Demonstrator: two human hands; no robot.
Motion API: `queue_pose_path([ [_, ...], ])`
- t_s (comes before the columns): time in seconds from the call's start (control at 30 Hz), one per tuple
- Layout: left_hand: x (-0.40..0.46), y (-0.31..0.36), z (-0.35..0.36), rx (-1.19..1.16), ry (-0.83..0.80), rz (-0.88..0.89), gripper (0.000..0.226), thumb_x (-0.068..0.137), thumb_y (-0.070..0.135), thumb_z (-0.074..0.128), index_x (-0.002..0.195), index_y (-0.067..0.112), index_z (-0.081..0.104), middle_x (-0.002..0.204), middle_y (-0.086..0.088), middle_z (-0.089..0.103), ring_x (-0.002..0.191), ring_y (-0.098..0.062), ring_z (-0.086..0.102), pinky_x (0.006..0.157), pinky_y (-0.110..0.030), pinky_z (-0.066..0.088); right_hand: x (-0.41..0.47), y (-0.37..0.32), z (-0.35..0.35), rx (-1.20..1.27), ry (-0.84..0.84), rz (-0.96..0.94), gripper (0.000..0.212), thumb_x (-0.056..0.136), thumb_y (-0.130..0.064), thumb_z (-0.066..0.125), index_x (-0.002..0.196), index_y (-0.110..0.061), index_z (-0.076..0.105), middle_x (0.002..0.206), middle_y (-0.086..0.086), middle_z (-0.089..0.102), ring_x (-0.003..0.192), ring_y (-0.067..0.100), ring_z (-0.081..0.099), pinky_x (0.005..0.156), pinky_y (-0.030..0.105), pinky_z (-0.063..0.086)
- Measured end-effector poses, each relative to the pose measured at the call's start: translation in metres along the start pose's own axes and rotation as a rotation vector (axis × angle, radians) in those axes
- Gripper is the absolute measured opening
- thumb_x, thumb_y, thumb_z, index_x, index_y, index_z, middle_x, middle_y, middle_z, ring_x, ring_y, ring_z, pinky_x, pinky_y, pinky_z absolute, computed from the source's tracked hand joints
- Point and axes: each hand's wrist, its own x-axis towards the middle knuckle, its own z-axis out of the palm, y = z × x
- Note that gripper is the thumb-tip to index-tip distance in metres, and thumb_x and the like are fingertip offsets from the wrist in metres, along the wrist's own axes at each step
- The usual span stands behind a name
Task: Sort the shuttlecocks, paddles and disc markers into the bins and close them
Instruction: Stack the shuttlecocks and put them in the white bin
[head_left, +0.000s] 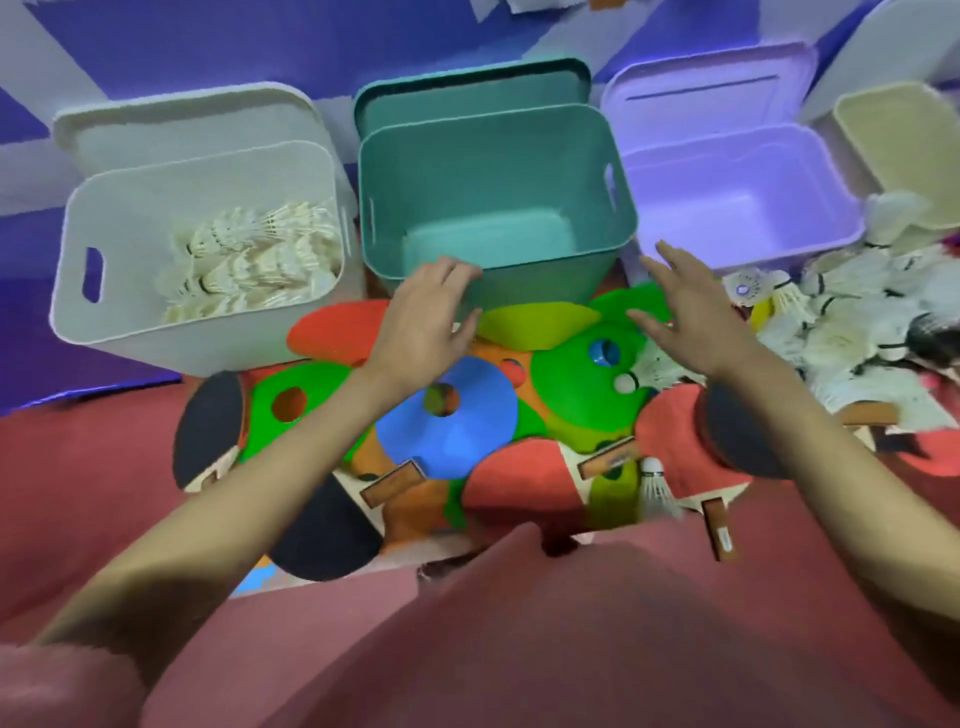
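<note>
Three open bins stand in a row: a white bin (72, 260) holding several shuttlecocks (260, 254), an empty teal bin (493, 150), an empty lilac bin (737, 156). Below them lies a pile of disc markers, among them a blue disc (467, 441), a green disc (576, 379) and a yellow disc (535, 322), mixed with red and black paddles (519, 478). My left hand (426, 317) hovers with relaxed fingers at the teal bin's near wall. My right hand (685, 312) is spread open above the green discs. Both hold nothing.
Each bin's lid leans behind it. A heap of white shuttlecocks (857, 322) lies at the right, beside a cream lid (904, 150). One loose shuttlecock (655, 488) sits among the paddles. A black paddle (208, 421) lies left of the pile.
</note>
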Motion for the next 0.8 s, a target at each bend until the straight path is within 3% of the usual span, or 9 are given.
queue_pose_path([
  [0.27, -0.006, 0.108, 0.094, -0.152, -0.203, 0.01, 0.035, 0.081, 0.021, 0.056, 0.113, 0.006, 0.06, 0.109, -0.014, 0.062, 0.102, -0.035, 0.057, 0.089, -0.04, 0.044, -0.109, 0.11, 0.002, 0.203, 0.087, 0.167, 0.049, 0.086, -0.02, 0.055, 0.129, 0.001, 0.049, 0.132, 0.023, 0.047, 0.125, 0.038, 0.043, 0.106, 0.038, 0.03],
  [0.4, -0.023, 0.145, 0.133, -0.181, -0.339, 0.173, 0.031, 0.082, 0.02, 0.061, 0.109, 0.006, 0.061, 0.104, -0.013, 0.063, 0.097, -0.033, 0.059, 0.084, -0.041, 0.05, -0.147, 0.119, 0.029, 0.281, 0.019, 0.129, 0.045, 0.086, -0.014, 0.057, 0.13, -0.003, 0.05, 0.133, 0.017, 0.048, 0.126, 0.032, 0.043, 0.107, 0.034, 0.029],
  [0.5, -0.032, 0.162, 0.16, -0.063, -0.466, 0.368, 0.034, 0.075, 0.012, 0.066, 0.109, 0.009, 0.062, 0.103, -0.009, 0.063, 0.096, -0.031, 0.059, 0.084, -0.039, 0.049, -0.164, 0.125, 0.044, 0.299, -0.02, 0.139, 0.047, 0.088, -0.01, 0.059, 0.133, -0.006, 0.049, 0.138, 0.013, 0.044, 0.13, 0.028, 0.038, 0.11, 0.036, 0.029],
  [0.6, -0.036, 0.175, 0.182, 0.059, -0.49, 0.517, 0.035, 0.073, 0.015, 0.047, 0.103, 0.013, 0.065, 0.097, -0.006, 0.064, 0.094, -0.028, 0.059, 0.084, -0.037, 0.044, -0.17, 0.132, 0.049, 0.333, -0.009, 0.149, 0.046, 0.087, -0.009, 0.059, 0.132, -0.006, 0.049, 0.138, 0.012, 0.044, 0.131, 0.027, 0.038, 0.111, 0.037, 0.03],
  [0.8, -0.026, 0.191, 0.202, 0.341, -0.501, 0.711, 0.026, 0.067, 0.01, 0.071, 0.09, 0.021, 0.066, 0.089, -0.002, 0.06, 0.089, -0.026, 0.056, 0.093, -0.036, 0.035, -0.165, 0.144, 0.044, 0.356, 0.046, 0.135, 0.044, 0.088, -0.007, 0.058, 0.13, -0.003, 0.05, 0.134, 0.013, 0.046, 0.128, 0.027, 0.04, 0.109, 0.033, 0.031],
])
